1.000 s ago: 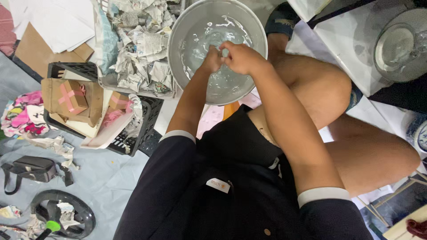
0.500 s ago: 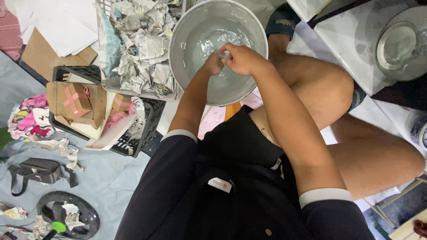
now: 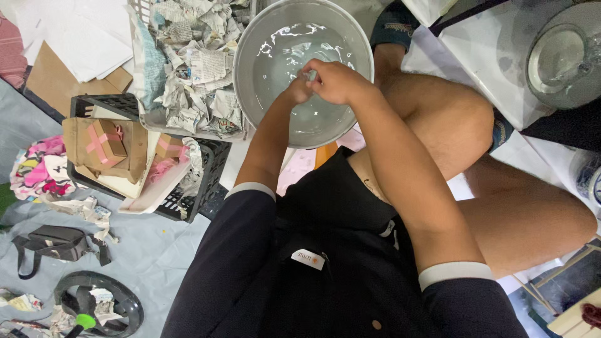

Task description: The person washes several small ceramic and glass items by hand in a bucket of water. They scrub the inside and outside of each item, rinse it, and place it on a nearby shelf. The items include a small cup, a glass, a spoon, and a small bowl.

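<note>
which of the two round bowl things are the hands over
The big grey metal basin holding water, top centre: both the left hand and right hand meet above it. The other, a clear glass lid, sits apart at far right.

A grey sheet (image 3: 156, 250) covers the floor; on it lie a black crate (image 3: 206, 181) of cardboard boxes, a small black bag (image 3: 56, 243), a dark round tray (image 3: 100, 303), crumpled newspaper scraps (image 3: 87, 209), pink patterned cloth (image 3: 41, 169) and brown cardboard (image 3: 56, 78) under white paper sheets (image 3: 81, 37).
</note>
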